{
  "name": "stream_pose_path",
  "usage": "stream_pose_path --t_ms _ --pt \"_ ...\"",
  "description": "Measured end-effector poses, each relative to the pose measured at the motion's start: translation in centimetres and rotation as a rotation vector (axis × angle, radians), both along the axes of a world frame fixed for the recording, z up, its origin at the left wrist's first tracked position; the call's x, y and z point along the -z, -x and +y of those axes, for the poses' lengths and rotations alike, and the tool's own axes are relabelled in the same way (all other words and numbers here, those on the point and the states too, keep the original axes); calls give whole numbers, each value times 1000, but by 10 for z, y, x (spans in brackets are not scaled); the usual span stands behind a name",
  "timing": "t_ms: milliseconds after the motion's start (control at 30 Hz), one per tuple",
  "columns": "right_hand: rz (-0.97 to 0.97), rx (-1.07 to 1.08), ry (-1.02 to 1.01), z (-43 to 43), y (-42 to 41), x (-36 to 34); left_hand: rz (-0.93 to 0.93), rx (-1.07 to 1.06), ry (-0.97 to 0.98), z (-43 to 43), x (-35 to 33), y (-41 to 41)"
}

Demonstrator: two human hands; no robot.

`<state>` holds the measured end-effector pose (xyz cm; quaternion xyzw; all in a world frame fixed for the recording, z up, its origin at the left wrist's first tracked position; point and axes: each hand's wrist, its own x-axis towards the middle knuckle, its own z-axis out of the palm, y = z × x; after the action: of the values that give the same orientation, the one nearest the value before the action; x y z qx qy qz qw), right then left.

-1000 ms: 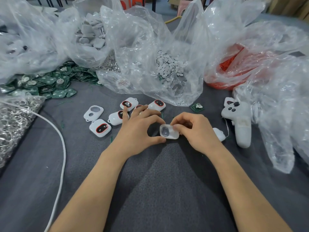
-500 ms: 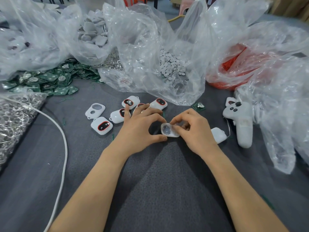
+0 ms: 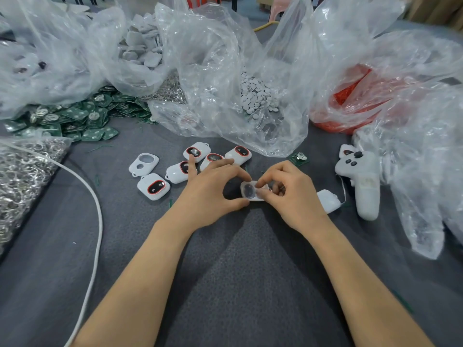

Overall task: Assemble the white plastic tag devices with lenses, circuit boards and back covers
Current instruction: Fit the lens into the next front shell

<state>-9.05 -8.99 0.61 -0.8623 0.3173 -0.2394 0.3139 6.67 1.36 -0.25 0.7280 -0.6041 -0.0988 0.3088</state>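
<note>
A white tag shell (image 3: 249, 192) with a clear lens opening sits between both hands at the table's centre. My left hand (image 3: 213, 194) pinches its left end between thumb and forefinger. My right hand (image 3: 288, 194) grips its right side, fingertips pressed onto the top. Several white tags with red-rimmed dark lenses (image 3: 154, 187) lie behind my left hand, beside an empty white shell (image 3: 144, 164). A white back cover (image 3: 328, 200) rests right of my right hand. One green circuit board (image 3: 298, 158) lies behind it.
Clear bags at the back hold white covers (image 3: 142, 50), small round discs (image 3: 255, 96) and red parts (image 3: 350, 96). A heap of green boards (image 3: 72, 118) and metal rings (image 3: 20, 176) lies left. A white cable (image 3: 99, 211) curves there. A white controller (image 3: 363, 181) lies right.
My right fingers have shifted from the shell's edge onto its top and curled tighter. The shell has stayed between both hands.
</note>
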Motion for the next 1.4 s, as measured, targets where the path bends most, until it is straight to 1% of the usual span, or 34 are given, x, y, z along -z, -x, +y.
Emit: stream_pose_path --t_ms 167,300,567,633,767,933,1033,1233,1333,1400 --pt "45 0 6 -1 -3 1 11 2 2 -1 0 1" --pt "55 -11 2 -1 -4 0 -16 3 -10 0 -1 3" --pt "60 -43 -79 -4 -3 -4 -43 17 -12 -1 0 4" --pt "50 -27 -88 -6 0 -5 -51 15 -5 -1 1 3" --pt "3 45 -192 -12 7 -7 -55 15 7 -1 2 3" --pt "-10 86 -228 -10 6 -6 -51 20 27 -1 1 4" --pt "2 77 -228 -10 5 -6 -50 19 35 -1 0 4" --pt "41 105 -166 -7 0 -2 -48 3 32 0 -2 6" --pt "22 97 -189 -8 1 -2 -40 5 45 0 -3 7" --pt "45 85 -185 -7 3 -2 -42 6 42 1 -3 7"
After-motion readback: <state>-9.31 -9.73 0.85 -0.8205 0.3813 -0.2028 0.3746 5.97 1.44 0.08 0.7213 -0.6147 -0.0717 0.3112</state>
